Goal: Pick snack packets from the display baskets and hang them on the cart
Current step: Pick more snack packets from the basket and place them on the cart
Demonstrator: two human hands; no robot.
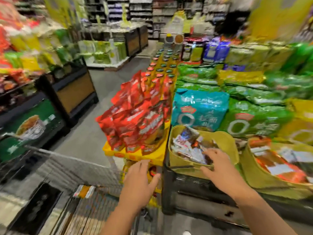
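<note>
Packets (188,146): heaped in the near yellow basket (228,141) at the display's front.
Right hand (218,167): grip apart, fingers spread over them.
Left hand (140,177): grip apart, below the red bags (135,116).
Cart (76,167): wire, lower left.
Room: blurred shop aisle, grey floor (105,85), stocked shelves (140,7).

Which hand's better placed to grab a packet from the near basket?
Right. The right hand is over the basket, fingers spread above the packets; the left hand is outside it.

Black display stand (194,183) carries two olive baskets (227,141) of packets (187,150); teal, green noodle packs (199,109) behind.
</note>
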